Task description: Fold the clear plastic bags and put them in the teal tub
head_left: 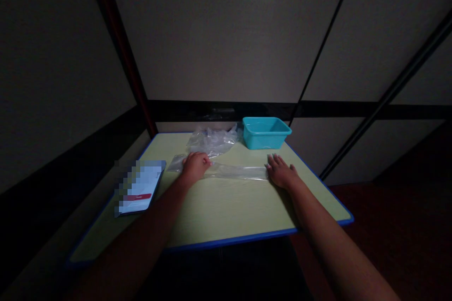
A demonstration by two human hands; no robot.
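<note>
A long, narrow strip of clear plastic, which looks like a folded plastic bag (pixel 240 171), lies across the middle of the table. My left hand (pixel 196 167) is closed on it towards its left end, fingers curled, and a short piece sticks out left of the hand. Flat on the strip's right end rests my right hand (pixel 281 170), palm down with its fingers spread. Behind my left hand lies a crumpled heap of clear plastic (pixel 213 140).
A turquoise plastic basin (pixel 266 140) stands at the back right of the table (pixel 226 216), which has a blue edge. On the left lies a tablet (pixel 143 188) with its screen lit and partly blurred. Panelled walls (pixel 226 33) rise right behind the table.
</note>
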